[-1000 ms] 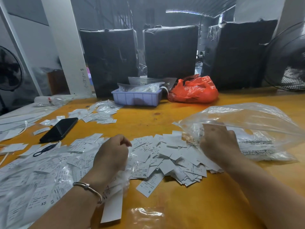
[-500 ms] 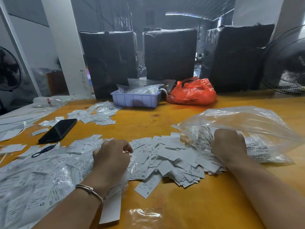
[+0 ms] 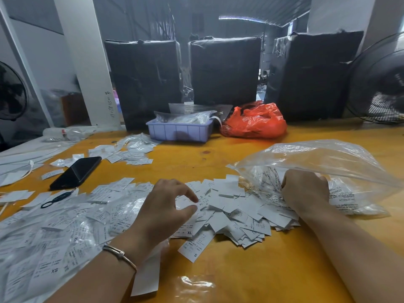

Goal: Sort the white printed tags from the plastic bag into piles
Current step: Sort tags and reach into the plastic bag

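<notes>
Reaching into the clear crinkled plastic bag point(image 3: 328, 169), my right hand point(image 3: 306, 191) curls round tags inside it, while my left hand point(image 3: 161, 211) hovers loosely spread over the heap of white printed tags point(image 3: 231, 206) on the yellow surface point(image 3: 251, 270). Sorting looks barely begun: most tags lie mixed, with more left in the bag.

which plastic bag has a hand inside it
The clear plastic bag on the right; the right hand reaches into its mouth. The orange bag sits untouched at the back.

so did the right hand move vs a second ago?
Yes. The right hand has pushed further right, deeper into the clear plastic bag, away from the loose tag pile beside the bag's mouth.
</notes>
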### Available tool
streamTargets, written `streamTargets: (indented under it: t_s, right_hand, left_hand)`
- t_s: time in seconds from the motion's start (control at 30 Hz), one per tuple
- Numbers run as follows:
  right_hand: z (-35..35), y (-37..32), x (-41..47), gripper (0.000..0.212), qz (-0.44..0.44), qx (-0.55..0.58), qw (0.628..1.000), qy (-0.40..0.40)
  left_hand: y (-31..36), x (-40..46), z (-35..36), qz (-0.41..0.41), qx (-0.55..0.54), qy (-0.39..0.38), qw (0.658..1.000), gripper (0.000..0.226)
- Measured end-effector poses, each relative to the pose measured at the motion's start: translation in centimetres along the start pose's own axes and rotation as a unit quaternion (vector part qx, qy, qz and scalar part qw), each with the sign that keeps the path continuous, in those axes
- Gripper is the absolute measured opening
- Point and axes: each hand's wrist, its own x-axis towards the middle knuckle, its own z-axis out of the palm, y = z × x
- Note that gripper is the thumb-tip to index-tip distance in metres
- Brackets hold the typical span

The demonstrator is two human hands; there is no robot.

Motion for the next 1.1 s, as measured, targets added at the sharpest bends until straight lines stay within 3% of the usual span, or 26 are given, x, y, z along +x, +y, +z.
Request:
streamTargets:
  t_s: [0.13, 0.27, 0.43, 0.53, 0.6, 0.73, 0.83, 1.0, 1.1]
  right_hand:
    - [-0.3, -0.1, -0.1, 0.023, 0.012, 0.030, 0.999, 0.007]
    - [-0.7, -0.4, -0.6, 0.009, 0.004, 0.086, 0.995, 0.043]
    - [-1.0, -1.3, -1.2, 0.018, -0.016, 0.172, 0.979, 0.105]
    - [-1.0, -1.8, -1.3, 0.021, -0.029, 0.215, 0.972, 0.086]
    - [-1.2, -2.6, -1.8, 0.017, -0.065, 0.325, 0.942, 0.049]
    - [-2.5, -4.0, -3.4, 0.011, -0.092, 0.587, 0.798, -0.095]
    - [-3.4, -4.8, -4.2, 0.016, -0.110, 0.667, 0.709, -0.200]
    - [-3.8, -6.1, -5.9, 0.028, -0.171, 0.681, 0.659, -0.268]
    - [-3.7, -6.3, -6.3, 0.028, -0.196, 0.662, 0.670, -0.273]
  left_hand:
    - [0.0, 0.0, 0.2, 0.018, -0.019, -0.014, 1.000, 0.012]
    - [0.0, 0.0, 0.2, 0.019, -0.035, -0.014, 0.999, 0.014]
    - [0.2, -0.1, 0.3, 0.019, -0.050, -0.018, 0.998, 0.013]
    - [0.2, 0.0, 0.3, 0.017, -0.057, -0.019, 0.998, 0.013]
    - [0.2, 0.0, 0.3, 0.020, -0.062, -0.019, 0.998, 0.013]
    - [0.4, -0.1, 0.2, 0.039, -0.077, -0.015, 0.996, 0.014]
    - [0.5, 0.0, 0.1, 0.047, -0.117, -0.005, 0.992, 0.027]
    - [1.3, -0.1, -0.2, 0.043, -0.209, -0.048, 0.976, 0.054]
    - [1.6, -0.1, -0.2, 0.053, -0.221, -0.050, 0.973, 0.040]
